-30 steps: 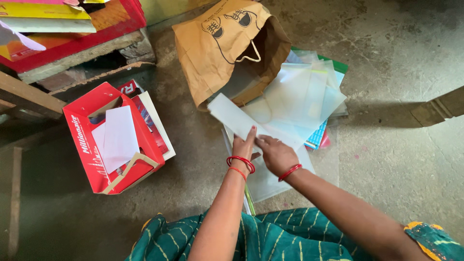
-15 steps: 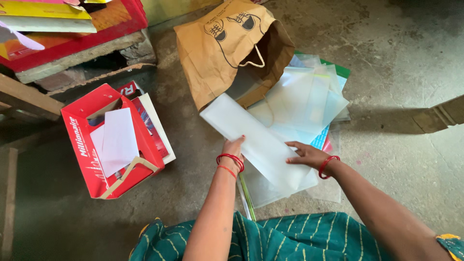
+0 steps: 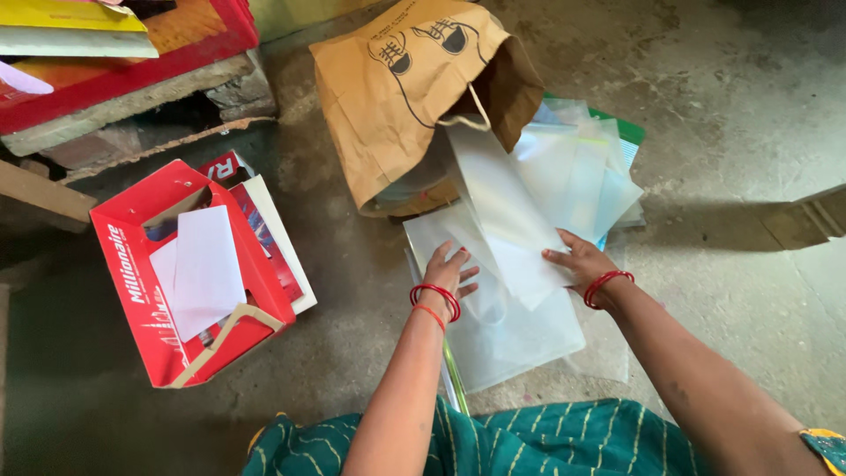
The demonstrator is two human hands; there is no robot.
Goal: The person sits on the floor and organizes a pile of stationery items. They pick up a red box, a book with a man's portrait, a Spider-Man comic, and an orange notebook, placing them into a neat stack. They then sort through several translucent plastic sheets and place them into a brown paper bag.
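Two hands work one translucent plastic sleeve [image 3: 502,211] on the floor [image 3: 723,291]: the left hand [image 3: 447,269] lies flat with fingers spread on its lower left edge, and the right hand [image 3: 577,261] pinches its lower right corner. The sleeve is long, pale and limp, its long axis running away from the person toward the mouth of the tipped brown paper bag [image 3: 397,97]. Both hands touch its near end, over a loose pile of similar sleeves [image 3: 573,167].
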